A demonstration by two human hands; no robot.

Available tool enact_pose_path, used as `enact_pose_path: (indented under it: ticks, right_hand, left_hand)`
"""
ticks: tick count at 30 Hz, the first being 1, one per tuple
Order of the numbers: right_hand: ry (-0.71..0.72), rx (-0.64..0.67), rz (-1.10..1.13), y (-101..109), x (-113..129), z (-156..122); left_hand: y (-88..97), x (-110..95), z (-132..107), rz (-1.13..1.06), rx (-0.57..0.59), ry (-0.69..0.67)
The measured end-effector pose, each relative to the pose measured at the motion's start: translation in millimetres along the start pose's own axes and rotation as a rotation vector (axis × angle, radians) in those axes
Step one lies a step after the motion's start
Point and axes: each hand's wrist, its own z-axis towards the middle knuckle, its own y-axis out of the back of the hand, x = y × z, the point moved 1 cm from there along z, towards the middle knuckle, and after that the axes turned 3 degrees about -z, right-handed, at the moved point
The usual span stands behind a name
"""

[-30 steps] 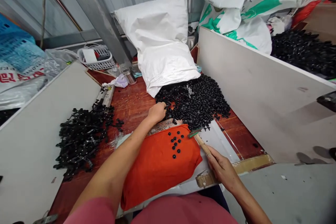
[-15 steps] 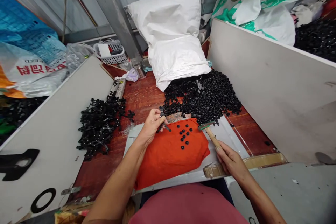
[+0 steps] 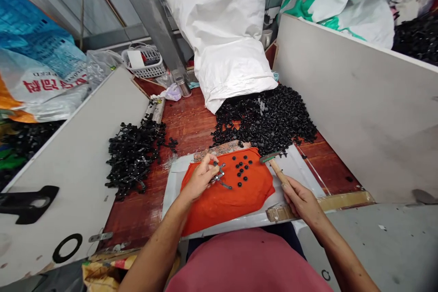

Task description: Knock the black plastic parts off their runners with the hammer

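Note:
My left hand (image 3: 204, 177) pinches a small black branched plastic part (image 3: 221, 177) with pale dots on it, over the left half of an orange cloth (image 3: 219, 207). Several round black caps (image 3: 240, 171) lie loose on the cloth, to the right of that part. My right hand (image 3: 301, 198) is closed round the wooden handle of a hammer (image 3: 278, 173). The hammer's dark green head rests at the cloth's upper right edge, by the pile of small black parts (image 3: 273, 121). Under the cloth is a pale sheet (image 3: 301, 171).
A heap of black branched parts (image 3: 132, 155) lies at the left on the red-brown tabletop (image 3: 188, 123). Upright grey boards (image 3: 349, 114) flank both sides. A white sack (image 3: 232, 45) stands behind the pile, with a plastic basket (image 3: 145, 64) and a metal canister (image 3: 184, 86) to its left.
My left hand has moved down toward me with the branched part, which now lies lower over the cloth. The right hand still grips the hammer in nearly the same place. The view has shifted slightly.

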Motion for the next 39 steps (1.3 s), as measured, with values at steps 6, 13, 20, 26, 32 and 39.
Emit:
enact_pose_path:
  ticks: [6,13,20,26,32,39]
  right_hand:
    - [0.029,-0.007,-0.009,-3,13,-7]
    - [0.080,-0.020,-0.056,-3,14,-10]
    - [0.124,-0.033,-0.095,-3,12,-11]
    - [0.147,-0.045,-0.130,-3,10,-10]
    - [0.144,-0.046,-0.131,-3,10,-10]
    - [0.149,-0.040,-0.143,-3,11,-11]
  left_hand:
    - [-20.8,11,-15,0.333,0.032,-0.072]
    - [-20.4,14,-34,0.947,0.046,0.066]
    - [-44.3,7,-29,0.823,-0.061,-0.040]
    - [-56.0,20,-19,0.780,-0.107,-0.098]
    - [-58.4,20,-17,0.860,-0.099,-0.101]
    - [-65.2,20,-15,1.081,-0.106,-0.041]
